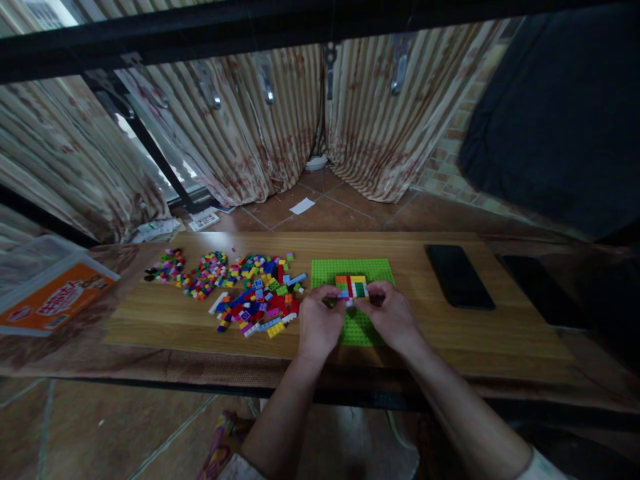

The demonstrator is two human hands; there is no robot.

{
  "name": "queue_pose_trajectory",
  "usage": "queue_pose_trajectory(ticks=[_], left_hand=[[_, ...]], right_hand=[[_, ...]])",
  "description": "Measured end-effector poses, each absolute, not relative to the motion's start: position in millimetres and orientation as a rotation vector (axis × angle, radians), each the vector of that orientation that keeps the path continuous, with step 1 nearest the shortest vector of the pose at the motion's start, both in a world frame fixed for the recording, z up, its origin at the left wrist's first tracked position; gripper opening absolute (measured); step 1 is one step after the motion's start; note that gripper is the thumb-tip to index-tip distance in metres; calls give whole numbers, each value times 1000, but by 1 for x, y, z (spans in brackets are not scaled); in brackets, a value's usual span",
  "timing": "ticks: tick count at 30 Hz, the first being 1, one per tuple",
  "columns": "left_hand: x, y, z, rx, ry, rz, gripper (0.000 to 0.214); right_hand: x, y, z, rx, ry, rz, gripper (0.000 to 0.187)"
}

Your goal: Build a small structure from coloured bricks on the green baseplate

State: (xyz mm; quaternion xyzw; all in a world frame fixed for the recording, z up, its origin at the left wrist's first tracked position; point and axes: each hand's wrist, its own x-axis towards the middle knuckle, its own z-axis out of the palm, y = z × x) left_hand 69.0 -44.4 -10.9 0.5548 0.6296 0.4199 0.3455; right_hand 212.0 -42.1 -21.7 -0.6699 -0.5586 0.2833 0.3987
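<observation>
Head view looks down on a wooden counter (pixel 450 333) where both hands meet over a green baseplate (pixel 333 270). The left hand (pixel 317 323) lies over the plate's left edge with its fingers curled inward, fingertips pressed against the left side of a small brick assembly (pixel 353 285). The right hand (pixel 393 313) comes in from the other side, its fingers likewise bent and closed against the assembly's right and near edge. Each grip is pressed in on the assembly rather than spread; whether a loose piece sits between the fingertips cannot be told, since they hide the near edge.

The brick assembly stands on the baseplate, toward its middle, and shows orange, yellow, red, white and green bricks set side by side. The baseplate lies flat near the centre of the counter, its near part covered by the hands.

Just left of the plate a loose pile of coloured bricks (pixel 250 293) spreads across the counter, thinning toward the far left. A dark phone (pixel 459 275) lies flat to the right of the plate, apart from it. At the far left, a clear storage box with an orange label (pixel 47 293) rests off the counter's end. Striped curtains (pixel 240 140) hang behind, above a tiled floor (pixel 340 210).
</observation>
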Motion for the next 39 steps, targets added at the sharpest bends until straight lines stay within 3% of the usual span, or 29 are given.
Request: queue_pose_trajectory(ticks=[10,18,26,30,39], left_hand=[[5,-37,6,1440,1594,1137,16],[-43,-42,20,1611,1841,792,22],[-32,-42,13,1844,2078,706,20],[-10,-34,6,2090,1990,781,19],[2,-20,-4,2332,1916,498,24]], right_hand=[[227,-38,-23,-1662,-1308,841,36],[232,-35,-24,-1750,-1335,683,36],[229,-32,-28,-1752,-1381,646,37],[224,-33,-26,-1730,-1418,651,39],[228,-33,-17,-1727,-1397,641,39]])
